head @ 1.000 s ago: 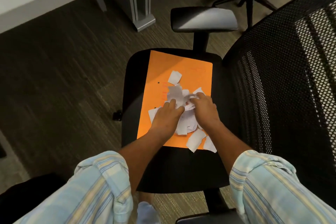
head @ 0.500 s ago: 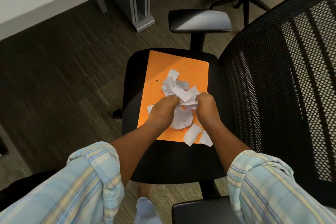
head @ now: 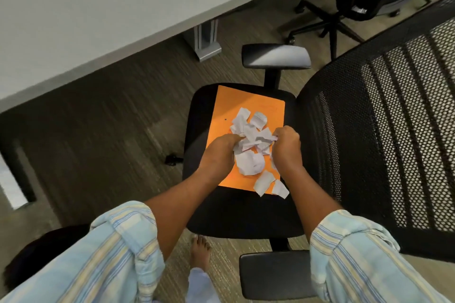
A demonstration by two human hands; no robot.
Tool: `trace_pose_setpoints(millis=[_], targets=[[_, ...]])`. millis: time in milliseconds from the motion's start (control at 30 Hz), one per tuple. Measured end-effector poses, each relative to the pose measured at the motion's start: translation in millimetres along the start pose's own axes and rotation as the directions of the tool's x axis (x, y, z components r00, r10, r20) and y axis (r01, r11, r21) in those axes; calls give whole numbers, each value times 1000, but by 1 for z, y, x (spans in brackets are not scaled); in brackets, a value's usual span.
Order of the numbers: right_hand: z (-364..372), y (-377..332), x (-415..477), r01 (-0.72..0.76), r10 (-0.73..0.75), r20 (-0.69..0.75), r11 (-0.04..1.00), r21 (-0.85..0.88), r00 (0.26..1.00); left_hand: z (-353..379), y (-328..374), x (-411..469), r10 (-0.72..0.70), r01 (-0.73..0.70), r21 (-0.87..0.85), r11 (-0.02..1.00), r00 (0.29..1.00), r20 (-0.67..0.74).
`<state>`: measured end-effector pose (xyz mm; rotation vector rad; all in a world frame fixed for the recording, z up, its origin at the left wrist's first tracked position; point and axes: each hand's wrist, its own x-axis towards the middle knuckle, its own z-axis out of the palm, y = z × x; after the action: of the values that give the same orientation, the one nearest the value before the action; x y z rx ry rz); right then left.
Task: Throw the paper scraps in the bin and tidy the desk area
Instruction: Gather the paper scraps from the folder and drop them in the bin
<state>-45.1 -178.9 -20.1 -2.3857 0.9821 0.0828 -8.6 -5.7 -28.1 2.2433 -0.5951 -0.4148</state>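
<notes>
A heap of white paper scraps [head: 250, 130] lies on an orange sheet [head: 236, 101] spread over the black seat of an office chair [head: 241, 214]. My left hand [head: 219, 152] presses in from the left, fingers curled into the heap. From the right, my right hand [head: 286, 146] is closed on scraps at the heap's edge. The bunch between the two hands is gathered up. Two loose scraps [head: 269, 186] rest at the sheet's near right corner. No bin is in view.
The chair's mesh backrest [head: 381, 130] stands at the right, with armrests far [head: 275, 56] and near [head: 273, 275]. A white desk [head: 110, 2] and its metal leg [head: 206, 39] are at the upper left. Another chair's base [head: 332, 22] is at the back. My bare foot [head: 200, 251] is on the floor.
Both hands have squeezed the flat spread of scraps into a raised bunch between them. The view has tilted, showing more of the desk.
</notes>
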Motion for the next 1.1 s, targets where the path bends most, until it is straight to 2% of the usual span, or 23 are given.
trace_pose_setpoints(millis=[133,267,500,733,900,1100], targets=[[7,-22,-18,65,-64,-32,997,38,997,-22,-8,-15,-66,66,-11,998,998,-23],[25,-46,-37,158,-158,-25,987,5,987,-45,-22,-39,-128,124,-61,990,989,-70],[66,-93,-83,293,-292,23,956,-16,956,-79,-59,-93,-233,220,-82,972,950,-209],[122,-149,-150,412,-413,124,911,29,902,-115,-113,-168,-388,373,-109,922,872,-298],[177,-185,-206,506,-494,274,862,29,825,-138,-160,-231,-504,470,-187,862,765,-400],[246,-221,-272,554,-500,418,832,-12,759,-164,-218,-307,-600,565,-231,792,651,-464]])
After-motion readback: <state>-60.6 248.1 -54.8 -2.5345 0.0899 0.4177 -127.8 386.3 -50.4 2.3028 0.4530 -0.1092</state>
